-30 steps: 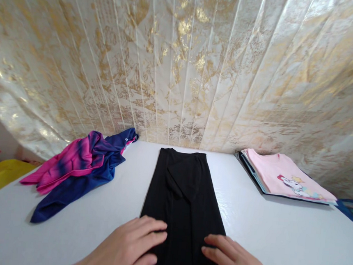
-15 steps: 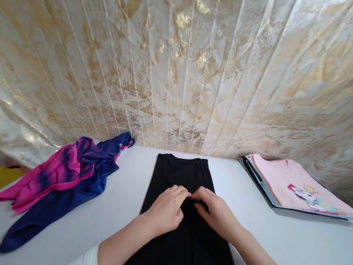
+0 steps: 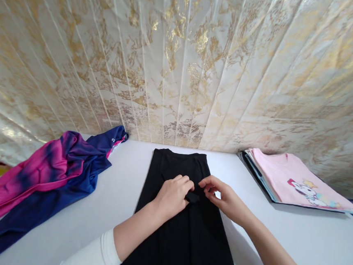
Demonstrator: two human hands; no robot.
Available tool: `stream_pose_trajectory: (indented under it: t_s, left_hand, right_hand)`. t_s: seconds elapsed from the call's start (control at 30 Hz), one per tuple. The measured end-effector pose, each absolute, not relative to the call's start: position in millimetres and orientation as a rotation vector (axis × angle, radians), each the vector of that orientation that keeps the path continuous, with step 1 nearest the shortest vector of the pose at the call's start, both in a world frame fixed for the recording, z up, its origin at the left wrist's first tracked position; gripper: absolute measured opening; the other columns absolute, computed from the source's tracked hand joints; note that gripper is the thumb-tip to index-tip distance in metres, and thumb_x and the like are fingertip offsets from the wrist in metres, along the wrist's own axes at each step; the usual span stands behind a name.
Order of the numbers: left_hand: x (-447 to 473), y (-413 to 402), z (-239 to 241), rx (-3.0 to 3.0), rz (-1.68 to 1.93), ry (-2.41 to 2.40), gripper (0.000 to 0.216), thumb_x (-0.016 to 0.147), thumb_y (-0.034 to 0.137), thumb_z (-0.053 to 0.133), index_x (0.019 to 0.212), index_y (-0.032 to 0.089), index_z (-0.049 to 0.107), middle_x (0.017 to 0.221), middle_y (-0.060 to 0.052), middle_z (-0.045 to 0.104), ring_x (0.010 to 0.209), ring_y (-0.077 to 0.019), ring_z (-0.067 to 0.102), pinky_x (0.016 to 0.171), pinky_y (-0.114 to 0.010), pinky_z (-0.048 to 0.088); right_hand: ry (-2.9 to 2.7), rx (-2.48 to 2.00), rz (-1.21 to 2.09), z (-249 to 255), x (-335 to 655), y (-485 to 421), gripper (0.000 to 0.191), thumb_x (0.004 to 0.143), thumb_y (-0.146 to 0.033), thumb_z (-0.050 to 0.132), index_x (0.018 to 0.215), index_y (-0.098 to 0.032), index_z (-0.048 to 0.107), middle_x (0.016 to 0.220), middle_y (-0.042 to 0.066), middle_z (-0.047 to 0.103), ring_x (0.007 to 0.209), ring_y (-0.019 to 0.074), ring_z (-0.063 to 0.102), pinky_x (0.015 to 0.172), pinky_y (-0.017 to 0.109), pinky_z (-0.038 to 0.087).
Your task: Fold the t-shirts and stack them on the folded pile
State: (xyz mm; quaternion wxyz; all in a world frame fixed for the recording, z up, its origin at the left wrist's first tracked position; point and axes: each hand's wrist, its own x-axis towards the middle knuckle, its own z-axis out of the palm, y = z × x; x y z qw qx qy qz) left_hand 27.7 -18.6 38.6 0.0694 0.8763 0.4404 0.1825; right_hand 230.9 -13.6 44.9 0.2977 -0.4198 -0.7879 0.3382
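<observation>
Both hands have gone from lying flat at the near end of the black garment (image 3: 182, 240) a second ago to its middle. The left hand (image 3: 172, 196) is curled and grips a small raised fold (image 3: 193, 198) of the cloth, while the right hand (image 3: 224, 198) sits just beside it with thumb and fingertips drawn together; whether they hold cloth is unclear. The garment lies lengthwise down the centre of the white table (image 3: 279, 232), with a crumpled pink and blue shirt (image 3: 52, 175) farther off on the left, a stack of folded shirts (image 3: 290, 179) on the right, and the gold-patterned wall (image 3: 182, 67) behind.
</observation>
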Motion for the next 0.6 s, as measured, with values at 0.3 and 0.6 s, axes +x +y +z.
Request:
stream_pose_trajectory:
  t_s: [0.3,0.6]
  left_hand:
    - [26,-26,40,2.642,0.569,1.38,0.006,0.083,0.015,0.061,0.085,0.019,0.057,0.088,-0.001,0.059,0.086,-0.0193,0.055,0.073,-0.029,0.048]
    - [23,-37,38,2.551,0.711,1.297,0.007,0.086,0.023,0.063,0.092,0.021,0.059,0.093,0.001,0.062,0.088,-0.0184,0.057,0.077,-0.03,0.048]
  right_hand:
    - [-2.329,-1.049,0.665,30,218,-19,0.032,0.073,0.003,0.045,0.093,-0.022,0.049,0.101,0.001,0.051,0.077,0.0116,0.052,0.07,0.025,0.044]
    - [-2.315,-1.151,0.522,18,211,-18,0.029,0.074,-0.002,0.047,0.093,-0.024,0.05,0.092,-0.001,0.052,0.07,0.0123,0.052,0.062,0.023,0.041]
